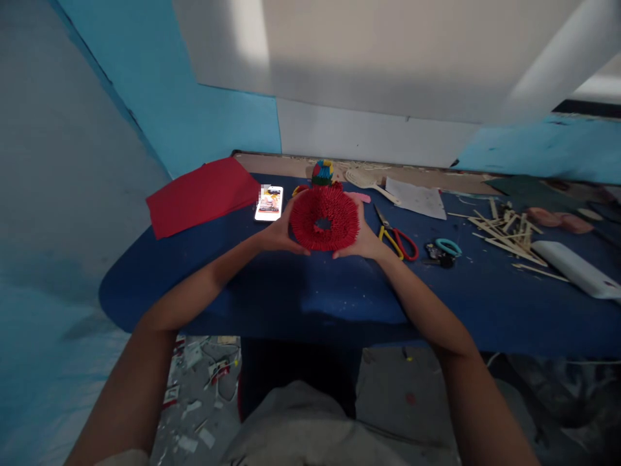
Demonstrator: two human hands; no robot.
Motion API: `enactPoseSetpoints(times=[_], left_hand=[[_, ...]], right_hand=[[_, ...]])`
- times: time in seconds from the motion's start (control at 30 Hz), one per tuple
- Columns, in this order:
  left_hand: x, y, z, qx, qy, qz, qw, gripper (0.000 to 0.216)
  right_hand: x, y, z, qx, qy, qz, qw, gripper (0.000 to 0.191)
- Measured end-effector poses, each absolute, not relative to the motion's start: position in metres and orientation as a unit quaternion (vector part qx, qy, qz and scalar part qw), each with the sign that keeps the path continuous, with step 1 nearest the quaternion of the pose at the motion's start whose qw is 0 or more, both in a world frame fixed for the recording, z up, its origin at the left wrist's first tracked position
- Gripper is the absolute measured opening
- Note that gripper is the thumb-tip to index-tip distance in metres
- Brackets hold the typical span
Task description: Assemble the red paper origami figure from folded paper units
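Between both palms I hold a round red folded-paper model [342, 226], its surface made of many small pointed pieces with a hole in the middle. My left hand [281, 233] wraps its left side, and my right hand [366, 236] wraps its right side. Just beyond its upper edge shows a blue, yellow, green and red piece [323, 171]; whether it is joined to the model I cannot tell. Most of my fingers are hidden behind the red paper. A lit phone [269, 203] lies close to my left hand, and scissors [395, 234] with red and yellow handles lie right of my right hand.
On the blue table [272, 298] are red sheets [204, 194] at left. Toward the right lie a slotted spatula [373, 186], white paper [416, 197], keys with a teal ring [447, 247], a pile of wooden sticks [514, 236] and a white glue gun [577, 266]. Scraps litter the floor.
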State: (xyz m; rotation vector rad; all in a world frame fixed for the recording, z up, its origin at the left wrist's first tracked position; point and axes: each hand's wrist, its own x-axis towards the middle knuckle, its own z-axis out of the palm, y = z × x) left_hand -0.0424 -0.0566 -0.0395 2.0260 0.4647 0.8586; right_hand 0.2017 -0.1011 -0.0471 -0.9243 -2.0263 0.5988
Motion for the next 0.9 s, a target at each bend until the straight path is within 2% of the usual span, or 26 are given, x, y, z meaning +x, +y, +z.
enactPoseSetpoints(times=[0.17, 0.27, 0.37, 0.57, 0.9], left_hand=[[-0.041, -0.060, -0.037, 0.826, 0.211, 0.326, 0.409, 0.144], [-0.041, -0.060, -0.037, 0.827, 0.187, 0.333, 0.414, 0.140], [-0.041, -0.056, -0.042, 0.829, 0.164, 0.338, 0.414, 0.136], [-0.043, -0.045, -0.053, 0.845, 0.110, 0.335, 0.402, 0.140], [-0.044, -0.044, -0.058, 0.842, 0.100, 0.335, 0.411, 0.131]], right_hand=[[0.201, -0.100, -0.050, -0.358, -0.802, 0.241, 0.413, 0.134], [0.201, -0.099, -0.051, -0.355, -0.800, 0.241, 0.420, 0.130], [0.199, -0.098, -0.053, -0.363, -0.792, 0.253, 0.421, 0.132], [0.192, -0.101, -0.050, -0.358, -0.784, 0.301, 0.409, 0.148], [0.191, -0.101, -0.058, -0.342, -0.774, 0.316, 0.429, 0.138]])
